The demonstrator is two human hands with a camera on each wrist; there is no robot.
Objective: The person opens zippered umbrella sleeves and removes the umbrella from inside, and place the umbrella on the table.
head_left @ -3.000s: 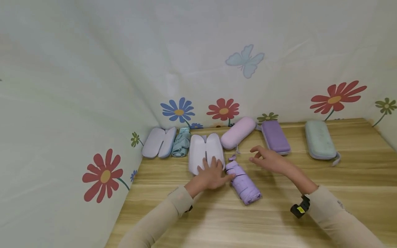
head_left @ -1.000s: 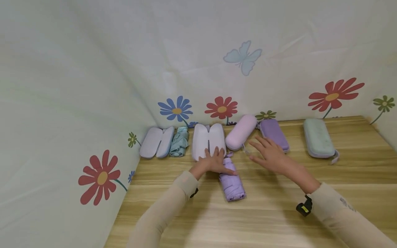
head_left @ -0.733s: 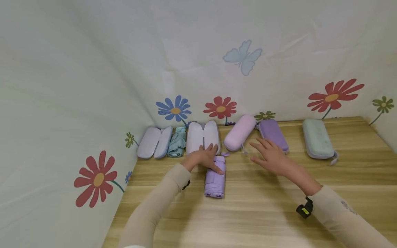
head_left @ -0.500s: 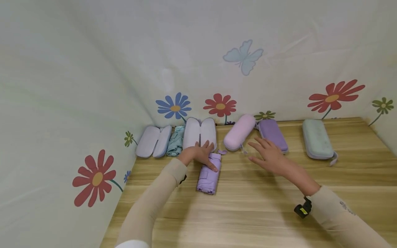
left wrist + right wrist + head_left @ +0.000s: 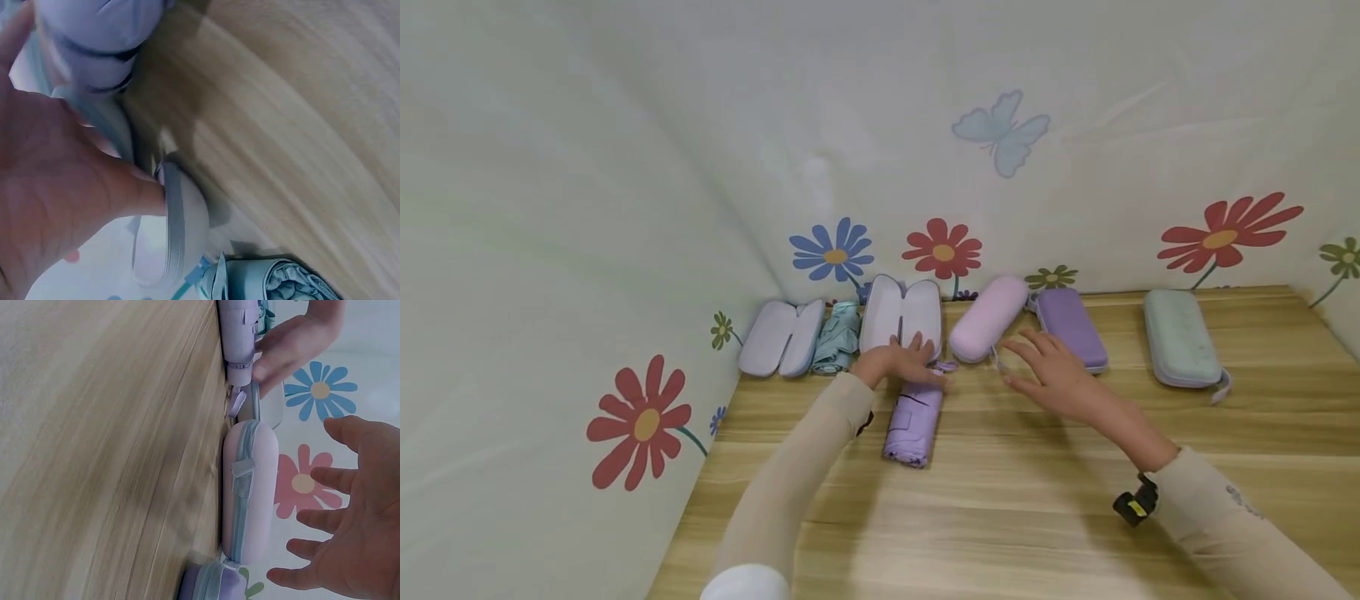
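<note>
My left hand (image 5: pixel 897 365) lies with spread fingers over the near end of an open zip case (image 5: pixel 881 312) with a pale lining. In the left wrist view, one finger reaches the rim of that case. The thumb extends over the top of a folded purple umbrella (image 5: pixel 913 425), which lies on the table just in front of the case. My right hand (image 5: pixel 1060 379) hovers with fingers extended, holding nothing. It is nearest to a closed purple zip case (image 5: pixel 1072 321) and a closed pink case (image 5: pixel 988 318); the right wrist view shows the pink one's zip (image 5: pixel 242 487).
Left of the hands, a folded teal umbrella (image 5: pixel 837 340) lies beside another open pale case (image 5: pixel 767 340). A closed mint-green case (image 5: pixel 1180 337) with a strap stands at the right. A flower-printed curtain (image 5: pixel 850 150) walls the back of the wooden table (image 5: pixel 1000 517).
The open case under my left hand has slid back toward the curtain. The purple umbrella has swung round and shifted left. My right hand has stayed raised in about the same place.
</note>
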